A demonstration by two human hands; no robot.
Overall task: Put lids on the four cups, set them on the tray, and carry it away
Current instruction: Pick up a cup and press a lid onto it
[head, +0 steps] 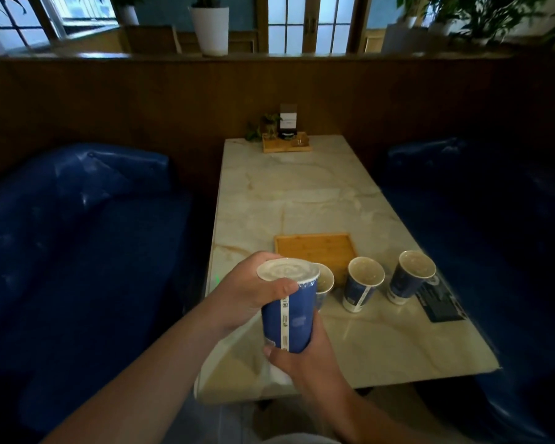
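Note:
I hold a blue paper cup (297, 318) above the near end of the marble table (305, 193). My right hand (305, 357) grips its base. My left hand (253, 290) wraps its top, thumb on the rim of a white lid (287, 270) that sits on the cup. Three more blue cups stand open without lids: one (322, 285) partly hidden behind the held cup, one (362, 283) in the middle, one (412, 277) at the right. A square wooden tray (314, 251) lies bare just behind them.
A dark card (439, 302) lies at the table's right edge. A small wooden tray (285, 143) with a plant and a sign stands at the far end. Blue padded benches (77, 251) flank the table on both sides.

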